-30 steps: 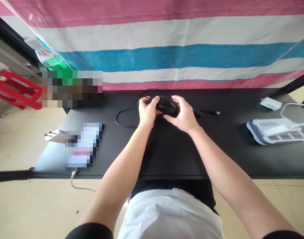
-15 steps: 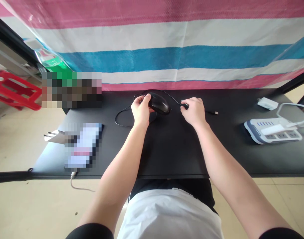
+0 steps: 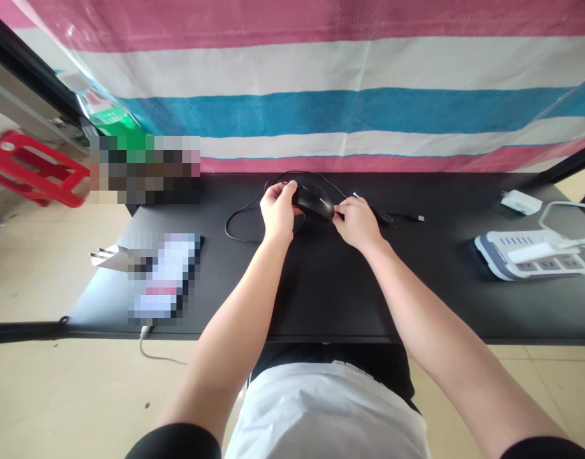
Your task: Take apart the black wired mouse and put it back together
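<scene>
My left hand (image 3: 277, 210) is closed around the left end of a black computer mouse (image 3: 314, 201), thumb on top, and holds it tilted over the desk. My right hand (image 3: 356, 221) has its thumb and fingertips pinched at the right end of the mouse; the exact contact is partly hidden. The thin black mouse cable (image 3: 242, 210) loops on the desk to the left and runs behind the mouse towards the right. A bundled part of the cable (image 3: 382, 215) lies just beyond my right hand, and its USB plug (image 3: 420, 218) rests farther right.
On the black desk (image 3: 330, 299), a pixelated phone (image 3: 165, 274) and a white plug (image 3: 111, 256) lie left. A white charger (image 3: 522, 202) and power strip (image 3: 531, 255) lie right. A green-labelled bottle (image 3: 113, 121) stands back left, before a striped sheet (image 3: 321, 111).
My right hand has let go of the bundled cable and moved left to the end of the mouse. My left hand still holds the mouse. The view has shifted slightly.
</scene>
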`<state>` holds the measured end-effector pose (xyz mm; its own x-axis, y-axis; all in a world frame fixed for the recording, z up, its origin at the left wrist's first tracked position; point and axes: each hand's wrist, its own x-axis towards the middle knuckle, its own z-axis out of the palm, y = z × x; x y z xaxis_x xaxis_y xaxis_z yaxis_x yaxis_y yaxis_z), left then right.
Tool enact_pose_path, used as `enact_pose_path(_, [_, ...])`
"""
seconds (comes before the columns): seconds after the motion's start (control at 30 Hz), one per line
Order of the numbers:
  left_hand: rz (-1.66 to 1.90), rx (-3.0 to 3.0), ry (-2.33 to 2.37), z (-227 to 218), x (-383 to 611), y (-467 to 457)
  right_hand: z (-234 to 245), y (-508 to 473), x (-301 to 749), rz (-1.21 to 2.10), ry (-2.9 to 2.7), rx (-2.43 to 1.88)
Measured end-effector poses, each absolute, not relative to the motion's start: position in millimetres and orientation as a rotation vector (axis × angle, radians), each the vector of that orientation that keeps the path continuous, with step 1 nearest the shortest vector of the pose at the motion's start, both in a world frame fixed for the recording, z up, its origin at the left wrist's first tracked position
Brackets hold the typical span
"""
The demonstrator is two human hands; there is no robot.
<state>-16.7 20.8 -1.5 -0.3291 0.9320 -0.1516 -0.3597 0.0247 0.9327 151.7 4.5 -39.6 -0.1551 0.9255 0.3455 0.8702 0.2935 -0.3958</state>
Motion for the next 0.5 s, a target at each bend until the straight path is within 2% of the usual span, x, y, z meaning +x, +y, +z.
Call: enact_pose_path(0.5, [1.492,0.707,1.245,-2.7,-16.4,20.6,-33.6,6.3,146.7,0.163,-1.962,-1.687])
